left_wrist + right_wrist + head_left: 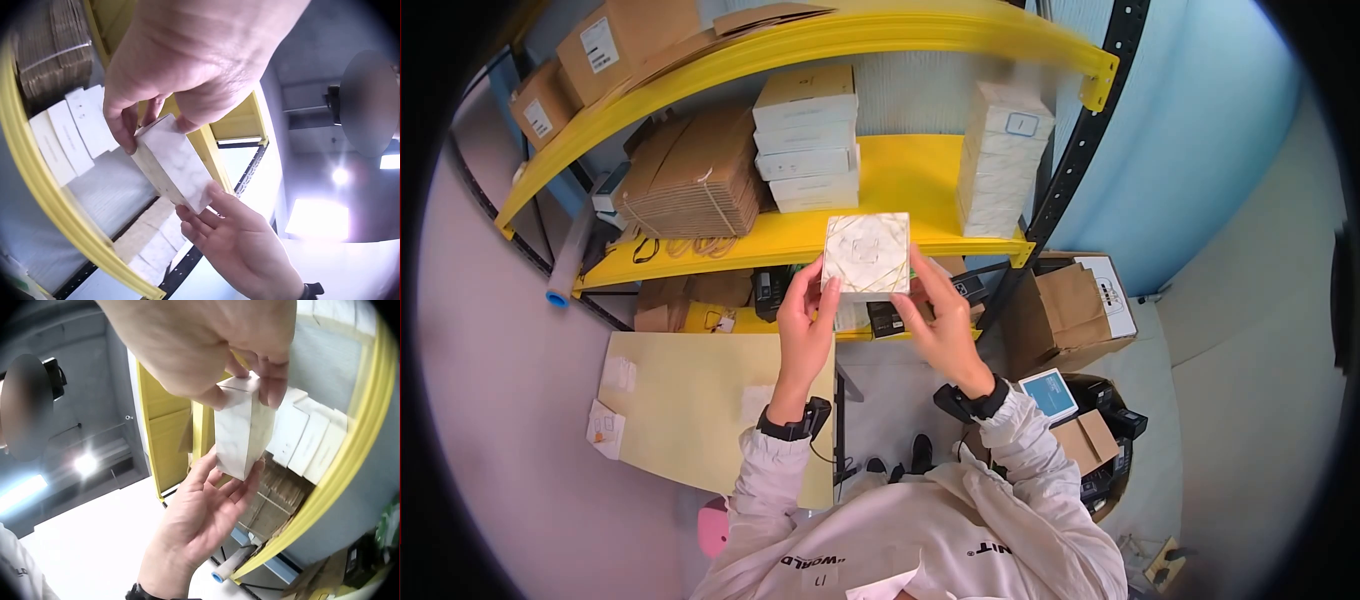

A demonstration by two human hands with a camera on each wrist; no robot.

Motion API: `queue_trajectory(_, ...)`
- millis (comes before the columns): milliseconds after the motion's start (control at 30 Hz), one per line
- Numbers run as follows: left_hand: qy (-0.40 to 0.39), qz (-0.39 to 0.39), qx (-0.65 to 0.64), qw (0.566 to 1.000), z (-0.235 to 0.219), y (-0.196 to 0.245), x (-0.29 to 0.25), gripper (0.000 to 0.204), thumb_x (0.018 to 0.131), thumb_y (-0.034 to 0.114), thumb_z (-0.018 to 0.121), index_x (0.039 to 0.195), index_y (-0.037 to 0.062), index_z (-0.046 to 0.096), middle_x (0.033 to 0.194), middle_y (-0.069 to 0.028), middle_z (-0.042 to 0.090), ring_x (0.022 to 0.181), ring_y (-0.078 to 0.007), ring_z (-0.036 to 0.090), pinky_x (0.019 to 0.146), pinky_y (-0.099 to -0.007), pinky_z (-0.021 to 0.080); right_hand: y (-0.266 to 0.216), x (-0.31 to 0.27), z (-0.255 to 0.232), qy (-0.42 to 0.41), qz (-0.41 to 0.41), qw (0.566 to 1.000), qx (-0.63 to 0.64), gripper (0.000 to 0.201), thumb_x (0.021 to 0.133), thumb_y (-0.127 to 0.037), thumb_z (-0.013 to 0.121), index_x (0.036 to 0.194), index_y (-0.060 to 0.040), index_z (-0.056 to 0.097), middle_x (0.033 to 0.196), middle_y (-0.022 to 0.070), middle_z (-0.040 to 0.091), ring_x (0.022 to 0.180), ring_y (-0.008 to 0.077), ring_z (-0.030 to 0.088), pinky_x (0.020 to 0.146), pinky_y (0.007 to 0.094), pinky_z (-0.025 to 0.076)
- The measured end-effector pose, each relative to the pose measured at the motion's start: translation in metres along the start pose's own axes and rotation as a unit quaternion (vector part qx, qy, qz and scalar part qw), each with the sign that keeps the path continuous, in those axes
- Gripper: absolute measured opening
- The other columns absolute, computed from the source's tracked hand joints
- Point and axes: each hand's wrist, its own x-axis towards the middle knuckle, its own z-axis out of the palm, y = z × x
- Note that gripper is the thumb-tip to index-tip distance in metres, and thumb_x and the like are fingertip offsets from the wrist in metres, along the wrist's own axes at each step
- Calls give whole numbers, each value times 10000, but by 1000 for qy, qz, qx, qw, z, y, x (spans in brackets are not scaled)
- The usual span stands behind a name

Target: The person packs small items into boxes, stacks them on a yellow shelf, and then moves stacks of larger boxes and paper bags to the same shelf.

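Between both hands is a small square white marble-patterned box with gold lines on its top. My left hand grips its left side, thumb at the front edge and fingers along the side. On the opposite side my right hand holds it with the thumb near the front corner. In the left wrist view the box shows a plain marbled side, pinched at its two ends. The right wrist view shows the same box with fingers at both ends. It is held up in front of the yellow shelf.
On the shelf stand a stack of white boxes, a stack of marbled boxes and bundled flat cardboard. A pale table is at the lower left. Cartons and a bin of small boxes stand at the right.
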Motion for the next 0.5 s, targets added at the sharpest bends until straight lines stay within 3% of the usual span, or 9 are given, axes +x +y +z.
queue_trajectory(133, -17, 49, -11, 999, 46, 24, 24, 441, 1114, 155, 679, 1490, -54, 582, 1299, -101, 714, 1131, -126, 677, 989, -289, 549, -13, 25, -45, 53, -73, 995, -33, 637, 958, 56, 775, 1559, 17, 569, 1592, 243, 585, 1152, 238, 722, 904, 324, 604)
queue_trajectory(267, -28, 77, -32, 996, 85, 46, 42, 451, 1109, 165, 688, 1486, -57, 581, 1299, -118, 721, 1141, -145, 692, 1005, -310, 556, -17, 46, -81, 97, -139, 984, -63, 604, 969, 63, 757, 1545, 29, 580, 1575, 243, 604, 1183, 238, 718, 959, 345, 594)
queue_trajectory(500, -61, 131, -48, 988, 140, 73, 77, 472, 1093, 167, 712, 1486, -58, 580, 1322, -134, 720, 1162, -165, 702, 1027, -332, 558, -18, 80, -130, 140, -162, 975, -54, 567, 1010, 42, 713, 1559, 10, 575, 1541, 213, 642, 1195, 246, 721, 1016, 367, 582)
